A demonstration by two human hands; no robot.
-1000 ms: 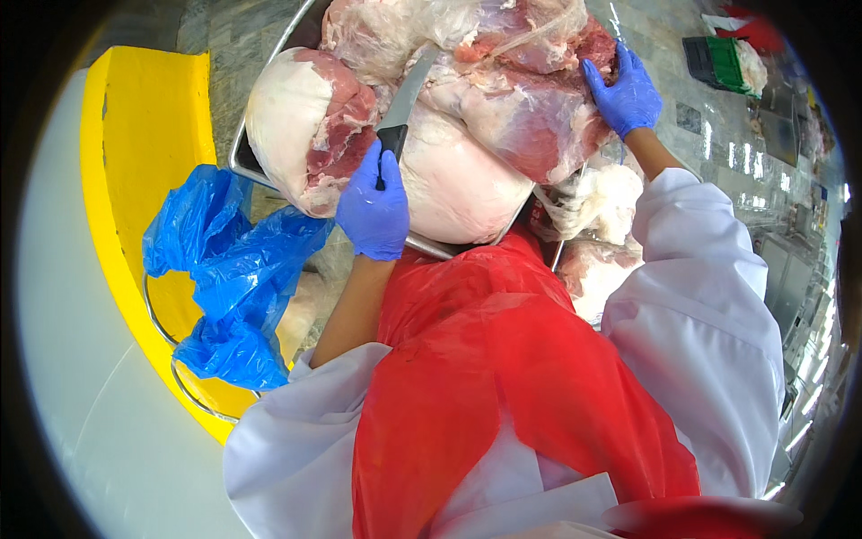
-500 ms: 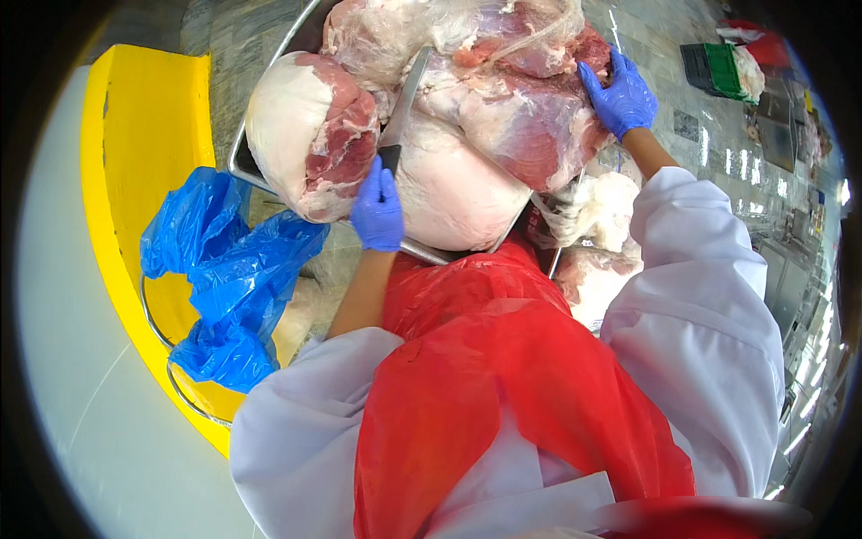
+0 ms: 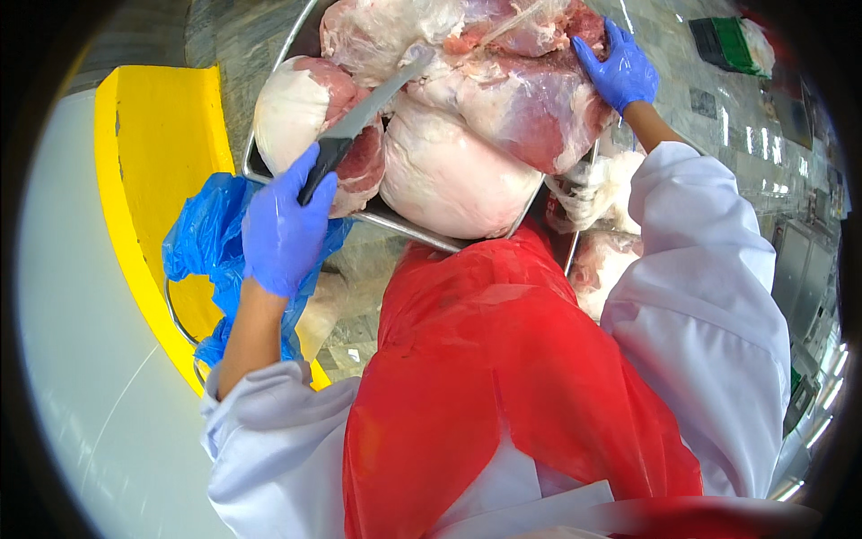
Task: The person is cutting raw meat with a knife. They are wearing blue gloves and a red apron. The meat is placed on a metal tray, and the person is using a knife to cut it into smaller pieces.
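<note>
My left hand [image 3: 285, 226], in a blue-violet glove, is closed round the black handle of a knife [image 3: 366, 115]. Its broad blade slants up and right over the meat, with the tip against the pale, fatty tissue. My right hand [image 3: 621, 74] lies with spread fingers on the far right end of a large raw piece of meat [image 3: 530, 112], thumb apart from the other fingers. Below that piece sits a pale, fat-covered cut [image 3: 453, 180]. Left of it is a rounded cut [image 3: 292, 106] with white fat and red flesh, partly behind the knife. All rest in a metal tray [image 3: 409, 231].
A yellow curved stand [image 3: 166, 135] is at the left, with a blue plastic bag [image 3: 206, 229] hanging by it behind my left hand. More meat [image 3: 606, 265] lies lower right of the tray. A green crate [image 3: 741, 47] stands on the tiled floor, far right.
My left hand has moved left and slightly down, drawing the knife with it; the blade now slants more to the left. My right hand stays on the meat.
</note>
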